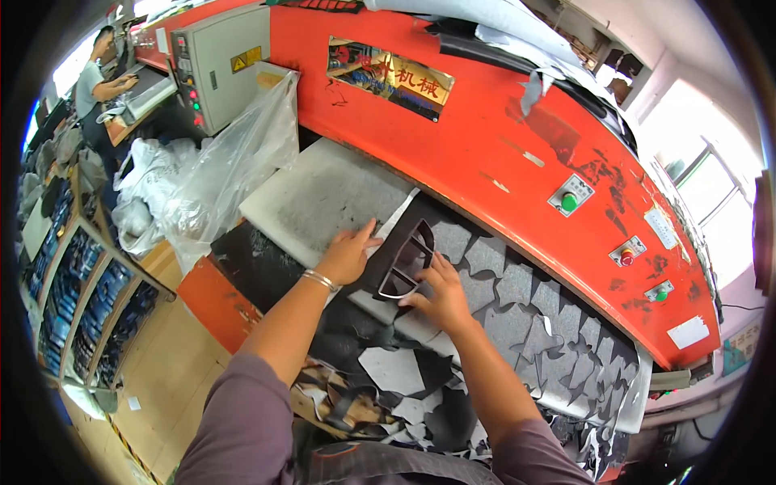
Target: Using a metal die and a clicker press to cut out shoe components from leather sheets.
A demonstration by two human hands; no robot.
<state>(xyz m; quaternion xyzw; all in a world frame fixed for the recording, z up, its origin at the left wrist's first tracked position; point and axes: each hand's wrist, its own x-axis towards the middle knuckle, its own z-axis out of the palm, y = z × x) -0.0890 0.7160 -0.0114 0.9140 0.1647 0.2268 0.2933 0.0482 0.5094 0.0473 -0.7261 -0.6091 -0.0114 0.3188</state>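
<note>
A cutting die, a thin metal outline with crossbars inside, stands on dark sheet material beneath the red machine. My right hand grips its right edge between thumb and fingers. To the left of the die, my left hand rests with fingers stretched out near the edge of the sheet and holds nothing. A white strip runs along that edge, beside a pale cutting board. Right of the die lie grey sheet pieces with dark, jagged cut-out gaps between them.
The red press spans the far side, with a green button and a red button. Scraps are heaped nearest me. Plastic bags and a loaded shelf rack stand left. A co-worker stands farther back.
</note>
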